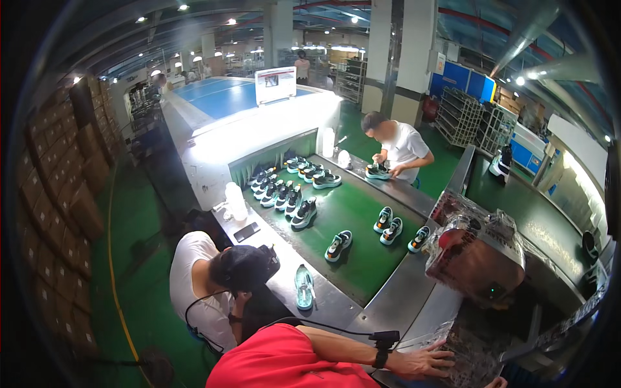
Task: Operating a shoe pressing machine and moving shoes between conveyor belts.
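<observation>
My left hand, with a dark band on its wrist, reaches out from a red sleeve at the lower middle. Its fingers are spread flat on a dark, film-covered surface, with nothing held. Part of my right hand shows at the bottom edge, and most of it is cut off. Just beyond my left hand stands a machine box wrapped in clear plastic, with a red part and a small green light. A sneaker sits on the green belt beside that box.
Several black-and-teal sneakers stand on the belt. At the left, a person in a cap sits near a teal shoe sole and a phone. Across it, another person holds a sneaker. A second belt runs right.
</observation>
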Demonstrator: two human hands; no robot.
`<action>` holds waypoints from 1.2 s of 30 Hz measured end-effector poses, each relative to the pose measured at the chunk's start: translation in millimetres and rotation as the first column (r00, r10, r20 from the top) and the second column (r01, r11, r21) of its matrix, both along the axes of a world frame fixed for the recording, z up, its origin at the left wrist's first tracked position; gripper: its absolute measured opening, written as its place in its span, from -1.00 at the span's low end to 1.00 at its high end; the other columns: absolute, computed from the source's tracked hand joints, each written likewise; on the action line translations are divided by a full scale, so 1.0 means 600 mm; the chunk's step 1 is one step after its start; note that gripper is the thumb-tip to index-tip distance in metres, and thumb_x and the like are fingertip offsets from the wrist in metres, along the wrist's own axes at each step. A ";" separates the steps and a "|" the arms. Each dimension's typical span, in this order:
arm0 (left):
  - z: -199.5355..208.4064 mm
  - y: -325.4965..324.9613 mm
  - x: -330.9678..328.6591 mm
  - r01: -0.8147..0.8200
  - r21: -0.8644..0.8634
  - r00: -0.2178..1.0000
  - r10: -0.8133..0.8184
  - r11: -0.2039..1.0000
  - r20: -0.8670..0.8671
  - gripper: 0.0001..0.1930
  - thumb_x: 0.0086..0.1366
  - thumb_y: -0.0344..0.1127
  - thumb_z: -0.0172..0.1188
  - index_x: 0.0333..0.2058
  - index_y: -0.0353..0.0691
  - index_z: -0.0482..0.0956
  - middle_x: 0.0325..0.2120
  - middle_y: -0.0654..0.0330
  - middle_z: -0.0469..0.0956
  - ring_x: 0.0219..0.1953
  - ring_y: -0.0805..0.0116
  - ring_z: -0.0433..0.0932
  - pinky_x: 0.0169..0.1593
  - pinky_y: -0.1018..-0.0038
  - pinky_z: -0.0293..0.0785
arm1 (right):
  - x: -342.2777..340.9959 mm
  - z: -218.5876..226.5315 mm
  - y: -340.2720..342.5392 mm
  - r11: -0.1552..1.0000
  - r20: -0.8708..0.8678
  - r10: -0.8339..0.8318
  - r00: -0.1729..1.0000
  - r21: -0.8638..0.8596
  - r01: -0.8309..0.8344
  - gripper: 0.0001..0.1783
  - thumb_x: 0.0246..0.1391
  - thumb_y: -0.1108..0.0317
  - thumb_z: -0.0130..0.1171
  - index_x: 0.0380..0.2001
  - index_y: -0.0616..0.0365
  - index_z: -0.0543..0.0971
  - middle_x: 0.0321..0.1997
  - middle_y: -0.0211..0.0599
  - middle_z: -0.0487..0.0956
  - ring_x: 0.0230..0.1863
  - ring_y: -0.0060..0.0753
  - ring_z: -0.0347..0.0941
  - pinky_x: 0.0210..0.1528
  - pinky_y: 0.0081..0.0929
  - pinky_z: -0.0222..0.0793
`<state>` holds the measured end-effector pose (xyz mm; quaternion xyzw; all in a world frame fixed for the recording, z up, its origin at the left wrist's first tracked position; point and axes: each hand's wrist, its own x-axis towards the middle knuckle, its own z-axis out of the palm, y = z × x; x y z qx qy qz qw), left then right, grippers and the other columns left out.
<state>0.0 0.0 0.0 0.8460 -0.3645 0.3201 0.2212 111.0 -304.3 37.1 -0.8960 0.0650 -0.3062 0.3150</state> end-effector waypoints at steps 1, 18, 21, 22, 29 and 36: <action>-0.004 0.006 0.003 0.050 -0.001 0.998 -0.050 0.999 -0.038 -0.35 0.06 -0.13 0.29 0.15 -0.13 0.41 0.25 0.02 0.27 0.39 -0.10 0.03 0.39 -0.25 -0.37 | 0.000 0.003 0.008 1.000 0.009 -0.013 1.000 -0.006 0.013 -0.73 0.11 0.20 0.23 -0.32 0.21 0.66 -0.29 -0.05 0.66 -0.26 -0.05 0.58 -0.15 -0.25 0.48; 0.413 0.399 -0.127 -0.438 0.332 0.863 0.494 0.836 -0.105 -0.58 0.20 -0.20 0.21 0.01 -0.21 0.47 -0.13 0.07 0.51 0.03 0.12 0.48 0.35 -0.19 -0.07 | -0.001 -0.008 -0.005 1.000 0.083 -0.013 0.996 0.007 0.012 -0.77 0.15 0.21 0.19 -0.37 0.15 0.65 -0.31 -0.08 0.63 -0.29 -0.11 0.55 -0.21 -0.26 0.46; 0.485 0.465 -0.119 -0.623 0.425 0.729 0.685 0.657 0.008 -0.64 0.18 -0.23 0.20 -0.07 -0.22 0.51 -0.20 0.05 0.56 -0.03 0.14 0.53 0.33 -0.19 -0.02 | 0.002 -0.019 -0.010 1.000 0.096 0.006 0.995 -0.009 -0.005 -0.78 0.15 0.22 0.19 -0.36 0.15 0.65 -0.31 -0.09 0.63 -0.29 -0.12 0.55 -0.20 -0.27 0.46; 0.503 0.488 -0.111 -0.673 0.477 0.678 0.730 0.565 0.091 -0.64 0.15 -0.23 0.21 -0.08 -0.21 0.52 -0.19 0.05 0.56 -0.03 0.16 0.53 0.33 -0.20 -0.01 | 0.000 -0.025 -0.014 1.000 0.106 0.012 0.994 -0.015 -0.011 -0.79 0.15 0.22 0.19 -0.36 0.14 0.65 -0.30 -0.10 0.63 -0.29 -0.12 0.55 -0.20 -0.27 0.46; 0.568 0.675 0.046 -0.809 0.501 0.582 0.547 0.309 0.602 -0.80 0.07 -0.20 0.22 -0.30 -0.04 0.66 -0.47 0.30 0.52 -0.03 0.26 0.45 0.34 -0.12 -0.06 | -0.015 -0.016 -0.003 0.994 0.056 0.106 0.993 -0.019 -0.105 -0.69 0.21 0.13 0.13 -0.21 0.16 0.61 -0.21 -0.09 0.63 -0.24 -0.05 0.57 -0.14 -0.24 0.46; 0.666 0.621 0.261 -0.775 0.537 0.622 0.551 0.333 0.556 -0.65 0.21 -0.08 0.22 -0.10 -0.14 0.61 -0.03 0.14 0.55 0.23 0.16 0.35 0.42 -0.08 -0.21 | 0.011 -0.015 0.007 0.993 0.054 0.068 0.996 0.088 -0.072 -0.97 0.16 0.53 0.04 -0.35 0.26 0.42 -0.46 -0.19 0.40 -0.40 -0.30 0.33 -0.28 -0.41 0.31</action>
